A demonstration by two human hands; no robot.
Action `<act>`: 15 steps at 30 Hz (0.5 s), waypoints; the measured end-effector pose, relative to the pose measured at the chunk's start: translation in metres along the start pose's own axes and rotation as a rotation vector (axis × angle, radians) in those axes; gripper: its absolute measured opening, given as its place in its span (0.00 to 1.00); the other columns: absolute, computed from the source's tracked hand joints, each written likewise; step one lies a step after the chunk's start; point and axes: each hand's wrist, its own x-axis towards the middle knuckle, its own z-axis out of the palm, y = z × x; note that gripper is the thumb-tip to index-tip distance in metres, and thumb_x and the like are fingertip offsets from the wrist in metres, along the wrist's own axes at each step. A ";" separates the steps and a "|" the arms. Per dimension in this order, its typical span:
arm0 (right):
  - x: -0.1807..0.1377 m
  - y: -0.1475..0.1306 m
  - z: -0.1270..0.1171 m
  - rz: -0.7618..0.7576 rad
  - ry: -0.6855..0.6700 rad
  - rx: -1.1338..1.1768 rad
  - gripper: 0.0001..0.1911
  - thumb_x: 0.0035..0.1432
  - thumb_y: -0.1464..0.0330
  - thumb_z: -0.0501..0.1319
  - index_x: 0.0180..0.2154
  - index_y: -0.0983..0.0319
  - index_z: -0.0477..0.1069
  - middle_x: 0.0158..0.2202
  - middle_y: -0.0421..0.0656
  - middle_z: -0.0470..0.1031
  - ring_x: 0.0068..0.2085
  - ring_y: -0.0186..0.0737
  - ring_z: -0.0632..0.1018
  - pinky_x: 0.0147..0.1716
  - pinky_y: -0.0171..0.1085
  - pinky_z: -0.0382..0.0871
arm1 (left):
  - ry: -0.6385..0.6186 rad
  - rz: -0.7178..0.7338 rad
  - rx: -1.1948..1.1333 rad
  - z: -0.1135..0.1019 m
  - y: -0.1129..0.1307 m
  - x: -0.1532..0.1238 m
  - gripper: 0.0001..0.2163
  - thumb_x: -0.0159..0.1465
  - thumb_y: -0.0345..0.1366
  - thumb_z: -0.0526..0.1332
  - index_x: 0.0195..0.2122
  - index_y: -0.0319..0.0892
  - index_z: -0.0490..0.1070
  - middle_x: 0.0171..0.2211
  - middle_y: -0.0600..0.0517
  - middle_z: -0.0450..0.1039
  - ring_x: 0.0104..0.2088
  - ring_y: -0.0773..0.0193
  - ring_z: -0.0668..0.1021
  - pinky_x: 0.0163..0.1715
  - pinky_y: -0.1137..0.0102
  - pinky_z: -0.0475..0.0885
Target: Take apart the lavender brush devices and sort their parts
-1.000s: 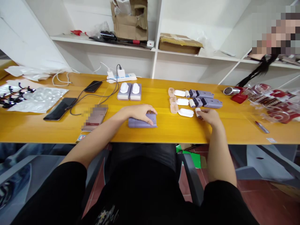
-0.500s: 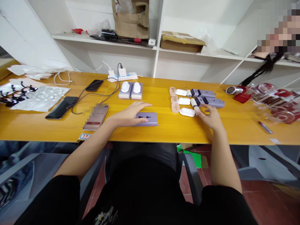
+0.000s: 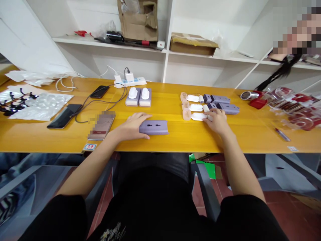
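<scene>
My left hand (image 3: 131,128) is wrapped around the left end of a purple rectangular case (image 3: 156,127) with two dark slots on top, thumb on the near side and fingers behind. My right hand (image 3: 217,121) is closed, its fingertips pinching a small white cylindrical piece (image 3: 209,117), mostly hidden by the fingers. Just left of those fingertips lies a white oval part (image 3: 198,116), beside a clear pinkish cap (image 3: 187,114). Behind the right hand, more purple casings (image 3: 228,108) and white ovals (image 3: 196,107) lie in rows.
Two purple-and-white units with white tops (image 3: 144,97) stand behind the left hand, near a power strip (image 3: 140,81). Phones (image 3: 64,116), cables and bubble wrap (image 3: 45,105) lie on the left. A pen-like item (image 3: 282,134) and red-and-clear packages (image 3: 303,117) are on the right.
My left hand has closed in from hovering over the purple case to around its left end. My right hand has shifted slightly left, fingers now closed over the small white cylinder.
</scene>
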 end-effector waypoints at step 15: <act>-0.009 -0.206 -0.016 -0.217 -0.353 0.838 0.29 0.59 0.52 0.80 0.59 0.54 0.83 0.60 0.51 0.84 0.59 0.63 0.83 0.63 0.63 0.76 | 0.138 0.226 -0.189 0.032 0.001 0.005 0.45 0.61 0.49 0.81 0.76 0.51 0.64 0.73 0.39 0.70 0.74 0.36 0.70 0.78 0.40 0.62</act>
